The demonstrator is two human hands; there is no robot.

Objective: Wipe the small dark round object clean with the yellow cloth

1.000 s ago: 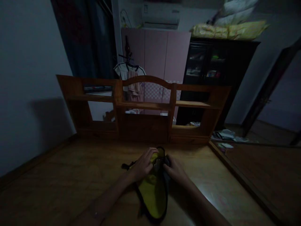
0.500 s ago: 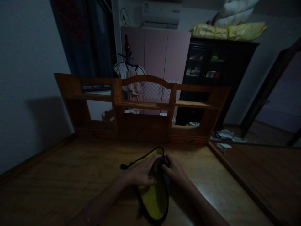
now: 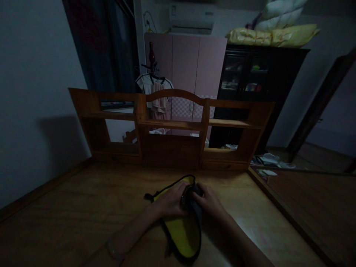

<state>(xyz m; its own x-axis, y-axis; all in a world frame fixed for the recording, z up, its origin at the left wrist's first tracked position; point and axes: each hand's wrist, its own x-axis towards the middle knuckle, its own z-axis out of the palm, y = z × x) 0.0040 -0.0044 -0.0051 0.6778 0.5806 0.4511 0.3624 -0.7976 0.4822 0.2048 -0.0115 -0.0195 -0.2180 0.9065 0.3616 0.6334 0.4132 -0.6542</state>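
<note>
A yellow pouch with black trim (image 3: 183,233) lies on the wooden desk (image 3: 83,215) in front of me. My left hand (image 3: 170,202) lies on its upper part with the fingers curled at the pouch's opening. My right hand (image 3: 208,202) grips a small dark object (image 3: 191,194) at the same opening, fingers closed on it. The two hands almost touch. What the dark object is stays unclear in the dim light. A black cord end (image 3: 148,196) sticks out to the left of the pouch.
A wooden shelf unit (image 3: 172,126) stands along the desk's back edge. Behind it are a pink wardrobe (image 3: 191,63), hanging clothes (image 3: 155,92) and a dark cabinet (image 3: 258,78) with bedding on top. A wall (image 3: 36,92) runs on the left. Papers (image 3: 267,161) lie beyond the right edge.
My left hand has slid from the pouch's top edge down onto its upper part, closer to the right hand. The pouch's far rim now shows. The right hand has barely moved.
</note>
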